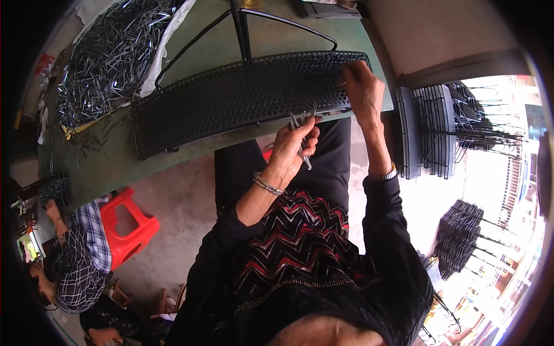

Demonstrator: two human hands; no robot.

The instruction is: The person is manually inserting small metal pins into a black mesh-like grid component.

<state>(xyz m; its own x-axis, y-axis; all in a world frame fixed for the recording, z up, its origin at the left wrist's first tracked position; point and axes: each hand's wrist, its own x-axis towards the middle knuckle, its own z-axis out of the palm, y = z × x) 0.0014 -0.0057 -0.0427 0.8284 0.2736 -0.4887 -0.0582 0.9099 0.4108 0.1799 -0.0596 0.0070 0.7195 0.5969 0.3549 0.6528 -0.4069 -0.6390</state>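
Several metal strips (306, 161) are clasped in the left hand (287, 148); one perforated panel (242, 89) is overlapped by the right hand (366, 93) (grip unclear); leftward, one stool (144, 232).

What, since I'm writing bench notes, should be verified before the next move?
1. Strips in the left hand: ok, it grips several slim metal strips.
2. Right hand at the perforated black panel: ok, at its right end.
3. Strip between the right fingers: cannot tell, too blurred.
4. Panel resting on the green table: ok.
5. Spare strips within view: ok, large heap at left.
6. Tabletop free of stray strips: not ok, some lie near the heap.
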